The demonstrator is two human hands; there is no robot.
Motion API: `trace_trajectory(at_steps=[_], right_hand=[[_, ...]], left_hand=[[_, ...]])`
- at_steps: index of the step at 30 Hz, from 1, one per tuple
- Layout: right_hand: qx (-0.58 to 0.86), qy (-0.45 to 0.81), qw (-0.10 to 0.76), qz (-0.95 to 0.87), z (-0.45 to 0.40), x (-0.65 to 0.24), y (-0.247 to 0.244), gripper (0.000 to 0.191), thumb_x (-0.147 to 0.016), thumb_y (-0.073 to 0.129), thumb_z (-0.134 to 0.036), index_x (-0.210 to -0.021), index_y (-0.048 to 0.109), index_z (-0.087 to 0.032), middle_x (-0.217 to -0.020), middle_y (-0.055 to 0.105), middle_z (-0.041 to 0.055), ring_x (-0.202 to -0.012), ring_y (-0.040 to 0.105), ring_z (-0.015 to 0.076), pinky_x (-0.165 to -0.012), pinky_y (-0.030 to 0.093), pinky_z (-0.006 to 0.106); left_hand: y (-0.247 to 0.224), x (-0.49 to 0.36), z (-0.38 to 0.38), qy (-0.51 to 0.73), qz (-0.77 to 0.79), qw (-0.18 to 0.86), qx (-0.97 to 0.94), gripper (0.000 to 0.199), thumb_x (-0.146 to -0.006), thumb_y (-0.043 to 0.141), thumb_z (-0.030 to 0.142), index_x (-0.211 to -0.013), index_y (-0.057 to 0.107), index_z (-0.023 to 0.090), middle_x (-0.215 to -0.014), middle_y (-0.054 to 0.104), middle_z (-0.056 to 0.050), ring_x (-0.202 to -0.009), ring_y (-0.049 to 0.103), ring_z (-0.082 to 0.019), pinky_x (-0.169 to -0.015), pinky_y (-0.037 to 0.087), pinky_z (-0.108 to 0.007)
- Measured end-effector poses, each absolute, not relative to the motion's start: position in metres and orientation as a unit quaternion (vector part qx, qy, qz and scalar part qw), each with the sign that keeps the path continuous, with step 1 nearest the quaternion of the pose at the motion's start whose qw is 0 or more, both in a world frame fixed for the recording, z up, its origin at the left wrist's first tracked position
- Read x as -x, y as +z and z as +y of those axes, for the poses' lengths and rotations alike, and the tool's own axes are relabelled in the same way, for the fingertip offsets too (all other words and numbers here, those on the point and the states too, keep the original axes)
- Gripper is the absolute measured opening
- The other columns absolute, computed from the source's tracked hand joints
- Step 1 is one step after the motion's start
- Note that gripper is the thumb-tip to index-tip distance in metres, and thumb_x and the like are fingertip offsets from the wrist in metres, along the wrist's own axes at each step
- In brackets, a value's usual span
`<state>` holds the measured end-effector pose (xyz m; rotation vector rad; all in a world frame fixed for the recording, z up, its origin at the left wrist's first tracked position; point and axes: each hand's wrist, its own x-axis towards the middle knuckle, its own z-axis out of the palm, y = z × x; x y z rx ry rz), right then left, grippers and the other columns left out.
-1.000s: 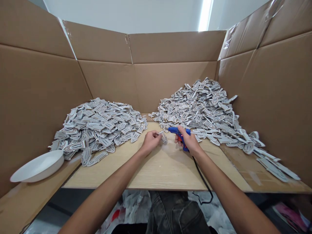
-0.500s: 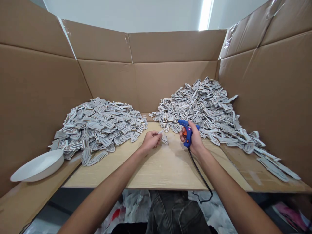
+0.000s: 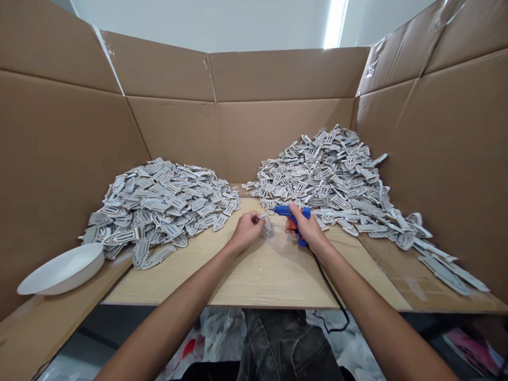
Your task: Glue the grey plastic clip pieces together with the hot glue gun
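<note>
In my left hand (image 3: 247, 229), closed in a pinch, is a small grey cardboard piece (image 3: 269, 226) with a rounded end, held above the middle of the tabletop. My right hand (image 3: 305, 226) grips a blue glue gun (image 3: 291, 211) with an orange trigger. Its nozzle points left and sits just above and to the right of the cardboard piece; I cannot tell whether they touch. A black cord (image 3: 328, 283) runs from the handle down over the table's front edge.
A heap of similar cardboard pieces (image 3: 166, 201) lies at the left, a taller heap (image 3: 329, 169) at the back right. A white bowl (image 3: 63, 271) sits at the far left. Cardboard walls (image 3: 286, 127) enclose the wooden tabletop (image 3: 273, 280).
My right hand has moved left with the glue gun, bringing its nozzle close to the cardboard piece. My left hand has barely moved, and the piece has turned slightly.
</note>
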<state>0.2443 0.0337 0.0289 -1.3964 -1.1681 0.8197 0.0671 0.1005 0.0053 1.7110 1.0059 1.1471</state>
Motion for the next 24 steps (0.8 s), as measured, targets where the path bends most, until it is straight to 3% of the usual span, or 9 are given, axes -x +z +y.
trace_trajectory(at_steps=[9,24], right_hand=[[0.609,0.346,0.499,-0.510,0.0331,-0.2452,0.0248,0.074,-0.088,0.051,-0.081,-0.049,0.060,-0.019,-0.046,0.059,0.0044,-0.037,0.051,0.0106,-0.040,0.040,0.022],[0.617,0.350,0.494,-0.503,0.0320,-0.2416,0.0240,0.069,-0.089,0.054,-0.075,-0.050,0.058,-0.019,-0.046,0.059,0.0030,-0.035,0.049,0.0095,-0.038,0.039,0.021]], left_hand=[[0.0024,-0.0666,0.1033,0.448,0.387,0.418,-0.689,0.010,-0.079,0.064,0.021,-0.072,0.058,0.019,-0.062,0.059,0.001,-0.055,0.056,-0.014,-0.055,0.044,-0.025],[0.0002,-0.0659,0.1047,0.441,0.370,0.397,-0.714,0.009,-0.081,0.061,0.020,-0.074,0.057,0.019,-0.061,0.057,0.003,-0.056,0.055,-0.014,-0.056,0.042,-0.024]])
